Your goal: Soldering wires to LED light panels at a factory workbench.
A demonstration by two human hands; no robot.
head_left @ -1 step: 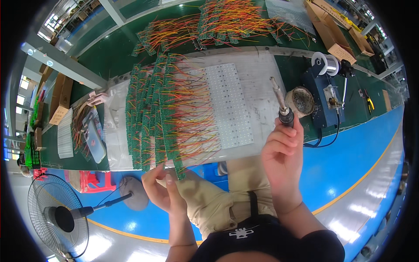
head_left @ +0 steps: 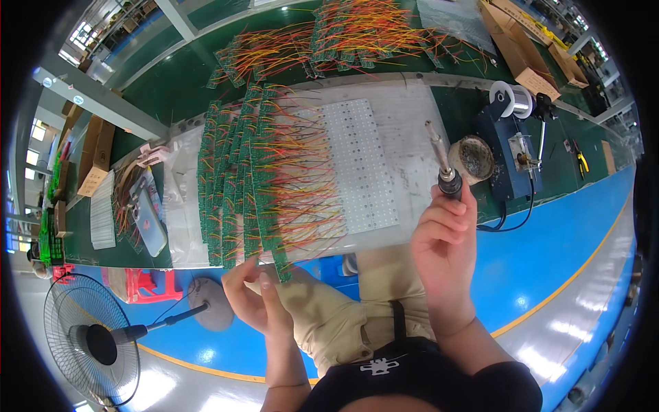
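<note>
My right hand (head_left: 445, 233) is closed around the dark handle of a soldering iron (head_left: 441, 154), its metal tip pointing up and away from me. Just right of the iron sits a round pot (head_left: 472, 158) with a dark, crusty inside. At the near table edge, my left hand (head_left: 257, 295) has thumb and forefinger apart, the fingertips by the lower ends of the circuit board strips (head_left: 264, 206). These green strips lie side by side, with red and yellow wires (head_left: 309, 178) fanning rightward. Under the wire ends lies a white perforated board (head_left: 360, 165).
A solder spool (head_left: 511, 101) tops a blue soldering unit (head_left: 504, 147) at right, near yellow-handled pliers (head_left: 582, 163). More wired boards (head_left: 357, 34) are heaped at the back. A phone (head_left: 149, 221) lies at left; a standing fan (head_left: 96, 343) is below it.
</note>
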